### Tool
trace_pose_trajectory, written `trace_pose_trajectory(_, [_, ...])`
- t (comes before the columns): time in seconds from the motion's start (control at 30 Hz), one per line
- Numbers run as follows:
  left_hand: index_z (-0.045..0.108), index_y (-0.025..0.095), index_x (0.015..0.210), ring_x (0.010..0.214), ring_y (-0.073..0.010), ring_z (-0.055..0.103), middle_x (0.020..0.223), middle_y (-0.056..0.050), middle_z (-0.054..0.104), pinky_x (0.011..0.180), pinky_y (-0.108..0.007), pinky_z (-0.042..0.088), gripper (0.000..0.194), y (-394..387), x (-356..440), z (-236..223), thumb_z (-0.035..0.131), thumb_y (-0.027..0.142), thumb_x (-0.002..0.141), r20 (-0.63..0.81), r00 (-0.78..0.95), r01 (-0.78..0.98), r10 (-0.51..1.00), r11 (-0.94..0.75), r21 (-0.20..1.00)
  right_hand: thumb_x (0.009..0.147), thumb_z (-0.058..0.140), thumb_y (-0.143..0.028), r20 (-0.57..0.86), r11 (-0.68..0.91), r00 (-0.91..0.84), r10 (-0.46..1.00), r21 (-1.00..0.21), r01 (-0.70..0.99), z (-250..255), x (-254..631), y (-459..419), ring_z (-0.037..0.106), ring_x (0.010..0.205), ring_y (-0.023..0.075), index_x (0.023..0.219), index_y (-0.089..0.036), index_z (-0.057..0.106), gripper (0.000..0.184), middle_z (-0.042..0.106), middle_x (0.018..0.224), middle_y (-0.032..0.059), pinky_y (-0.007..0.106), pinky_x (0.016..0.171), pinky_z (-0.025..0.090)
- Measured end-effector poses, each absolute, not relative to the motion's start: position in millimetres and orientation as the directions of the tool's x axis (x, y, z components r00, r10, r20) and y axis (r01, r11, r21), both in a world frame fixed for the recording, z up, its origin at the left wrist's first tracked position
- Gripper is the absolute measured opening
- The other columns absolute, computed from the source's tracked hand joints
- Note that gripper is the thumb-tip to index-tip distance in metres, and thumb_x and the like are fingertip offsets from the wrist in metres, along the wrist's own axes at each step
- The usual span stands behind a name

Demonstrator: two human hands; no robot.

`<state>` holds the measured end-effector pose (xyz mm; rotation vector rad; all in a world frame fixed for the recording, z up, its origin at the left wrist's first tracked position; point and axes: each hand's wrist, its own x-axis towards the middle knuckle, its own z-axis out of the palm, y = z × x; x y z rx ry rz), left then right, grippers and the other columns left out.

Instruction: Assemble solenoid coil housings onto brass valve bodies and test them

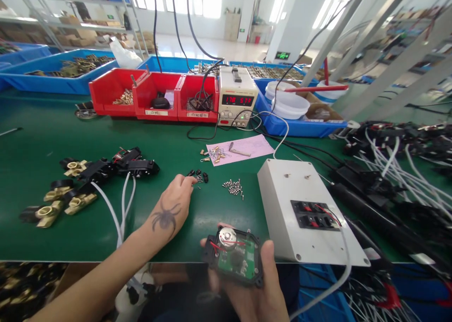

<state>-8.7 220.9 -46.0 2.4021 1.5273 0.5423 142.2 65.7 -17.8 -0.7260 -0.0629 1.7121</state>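
My right hand [252, 296] holds open black plastic housing [233, 275]; left hand [174, 202] at small black parts [205, 177], can't tell pinch.

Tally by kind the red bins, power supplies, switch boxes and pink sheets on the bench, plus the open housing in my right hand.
Red bins: 3
Digital power supply: 1
Grey switch box: 1
Pink sheet: 1
Open circuit-board housing: 1
Total: 7

Bare counter [211, 209] is running between the left hand [178, 197] and screw pile [233, 187]; the open black housing [236, 258] is blocking the near side, the grey box [282, 204] the right.
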Motion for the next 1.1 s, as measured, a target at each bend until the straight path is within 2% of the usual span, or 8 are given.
trace_pose_trajectory(0.1, [0.058,0.015,0.104,0.091,-0.0197,0.059,0.098,-0.007,0.059,0.082,-0.035,0.05,0.019,223,-14,-43,0.04,0.013,0.097,0.215,0.364,0.813,0.906,-0.422,0.401,0.081,0.063,-0.069,-0.424,-0.283,-0.084,0.902,-0.431,-0.857,-17,142,65,0.064,0.066,0.0193,0.117,-0.019,0.068,0.062,0.075,0.097,0.0133,0.031,0.068,0.048])
trace_pose_trajectory(0.27, [0.058,0.014,0.094,0.078,-0.0155,0.059,0.084,0.0,0.058,0.074,-0.033,0.051,0.005,247,-27,-49,0.054,0.017,0.095,0.177,0.351,0.834,0.92,-0.393,0.388,0.081,0.063,-0.069,-0.418,-0.284,-0.101,0.903,-0.404,-0.869,-17,142,66,0.064,0.065,0.0183,0.117,-0.018,0.068,0.063,0.074,0.1,0.0147,0.029,0.065,0.046])
trace_pose_trajectory(0.47, [0.06,0.015,0.086,0.074,-0.0141,0.059,0.08,0.001,0.06,0.072,-0.032,0.052,0.014,247,-26,-58,0.062,0.027,0.093,0.088,0.376,0.853,0.922,-0.382,0.356,0.08,0.064,-0.07,-0.462,-0.328,-0.128,0.877,-0.383,-0.864,-13,145,64,0.064,0.065,0.0177,0.116,-0.017,0.069,0.064,0.074,0.099,0.0156,0.028,0.068,0.049])
trace_pose_trajectory(0.67, [0.057,0.015,0.08,0.076,-0.0152,0.058,0.078,0.001,0.057,0.076,-0.034,0.05,0.016,227,-31,-63,0.061,0.025,0.092,0.116,0.309,0.859,0.944,-0.329,0.392,0.083,0.061,-0.069,-0.468,-0.323,-0.109,0.877,-0.406,-0.855,-14,145,64,0.063,0.064,0.0183,0.114,-0.016,0.069,0.062,0.074,0.099,0.0162,0.029,0.066,0.048])
trace_pose_trajectory(0.83, [0.054,0.019,0.077,0.071,-0.0163,0.057,0.076,-0.001,0.056,0.07,-0.031,0.051,0.018,199,-21,-32,0.047,0.021,0.094,0.198,0.311,0.774,0.93,-0.368,0.515,0.08,0.065,-0.069,-0.483,-0.356,-0.141,0.864,-0.389,-0.85,-18,144,62,0.069,0.079,0.0236,0.117,-0.016,0.067,0.065,0.075,0.099,0.0158,0.029,0.069,0.05])
trace_pose_trajectory(0.93, [0.059,0.022,0.08,0.076,-0.015,0.062,0.082,-0.001,0.061,0.069,-0.026,0.054,0.019,164,-8,2,0.047,0.027,0.094,0.247,0.377,0.61,0.893,-0.44,0.659,0.079,0.067,-0.068,-0.466,-0.332,-0.113,0.878,-0.421,-0.844,-18,142,60,0.069,0.087,0.0246,0.116,-0.015,0.068,0.064,0.075,0.098,0.0139,0.031,0.074,0.052])
trace_pose_trajectory(1.03, [0.063,0.024,0.083,0.065,-0.013,0.066,0.082,0.0,0.065,0.054,-0.022,0.055,0.018,133,1,26,0.047,0.024,0.093,0.159,0.446,0.322,0.881,-0.323,0.89,0.075,0.069,-0.071,-0.423,-0.298,-0.095,0.901,-0.445,-0.845,-16,140,62,0.069,0.084,0.0249,0.108,-0.018,0.071,0.062,0.074,0.095,0.0108,0.035,0.072,0.055])
trace_pose_trajectory(1.1, [0.062,0.025,0.084,0.058,-0.0124,0.066,0.077,0.002,0.067,0.048,-0.02,0.055,0.018,122,4,33,0.048,0.023,0.094,0.084,0.505,0.261,0.859,-0.245,0.934,0.072,0.068,-0.075,-0.418,-0.296,-0.092,0.904,-0.455,-0.84,-16,139,62,0.068,0.08,0.0264,0.107,-0.019,0.072,0.066,0.073,0.091,0.0105,0.037,0.066,0.056])
